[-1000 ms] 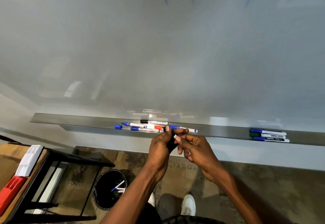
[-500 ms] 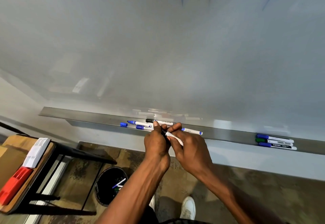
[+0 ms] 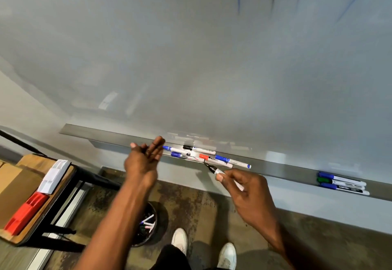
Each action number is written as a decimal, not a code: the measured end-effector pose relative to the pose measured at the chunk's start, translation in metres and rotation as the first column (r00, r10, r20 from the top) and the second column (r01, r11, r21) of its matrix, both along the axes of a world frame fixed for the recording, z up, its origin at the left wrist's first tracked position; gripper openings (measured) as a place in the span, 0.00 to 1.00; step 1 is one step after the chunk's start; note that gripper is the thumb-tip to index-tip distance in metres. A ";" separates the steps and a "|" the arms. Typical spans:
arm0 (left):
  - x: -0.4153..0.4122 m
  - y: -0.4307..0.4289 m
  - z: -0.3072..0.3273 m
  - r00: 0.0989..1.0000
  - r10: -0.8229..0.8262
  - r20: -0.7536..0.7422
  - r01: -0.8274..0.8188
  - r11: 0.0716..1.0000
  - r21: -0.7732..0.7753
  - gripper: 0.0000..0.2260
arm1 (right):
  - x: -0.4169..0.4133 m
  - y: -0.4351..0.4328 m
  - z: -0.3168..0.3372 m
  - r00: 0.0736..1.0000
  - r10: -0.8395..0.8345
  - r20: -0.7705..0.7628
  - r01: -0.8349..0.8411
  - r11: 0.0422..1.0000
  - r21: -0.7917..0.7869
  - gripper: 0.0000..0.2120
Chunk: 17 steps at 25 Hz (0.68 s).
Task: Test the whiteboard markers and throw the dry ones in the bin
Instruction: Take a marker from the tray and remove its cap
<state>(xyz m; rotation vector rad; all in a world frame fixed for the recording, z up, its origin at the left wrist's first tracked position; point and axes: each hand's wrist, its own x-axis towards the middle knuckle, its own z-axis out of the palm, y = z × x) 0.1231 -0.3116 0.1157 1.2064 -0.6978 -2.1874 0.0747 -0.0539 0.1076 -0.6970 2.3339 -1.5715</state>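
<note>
Head view: right hand (image 3: pixel 248 191) pinches the uncapped black marker (image 3: pixel 216 171) by its white barrel, just off the marker tray's (image 3: pixel 286 170) front edge, mid-length. Left hand (image 3: pixel 143 160) has straight fingers; a cap there, cannot tell. The marker looks light, stiff and slick; best held mid-barrel, clear of the nib.

Glossy whiteboard (image 3: pixel 191 57), brushed metal tray (image 3: pixel 275 169), wooden tabletop (image 3: pixel 12 176), plastic markers (image 3: pixel 214 158).

A mottled brown floor (image 3: pixel 191 206) meets a pale grey wall (image 3: pixel 318 212); 1 black-framed wooden table (image 3: pixel 29 159) stands at left.
</note>
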 end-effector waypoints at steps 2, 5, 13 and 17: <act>0.011 -0.018 0.007 0.996 -0.084 0.028 0.085 0.996 -0.019 0.22 | -0.005 0.010 0.009 0.982 -0.016 0.186 0.037 0.994 -0.107 0.08; 0.001 0.008 0.018 0.979 -0.204 -0.020 0.203 0.978 -0.040 0.20 | -0.016 0.001 0.019 0.961 -0.026 0.276 0.089 0.972 -0.219 0.08; -0.023 0.060 0.039 0.967 -0.251 0.053 0.254 0.915 -0.314 0.19 | -0.033 -0.014 0.051 0.975 0.000 0.221 0.086 0.920 -0.382 0.09; -0.032 0.061 0.066 0.974 -0.203 0.100 0.223 0.783 -0.581 0.19 | -0.038 -0.019 0.079 0.992 -0.111 0.065 0.128 0.876 -0.464 0.06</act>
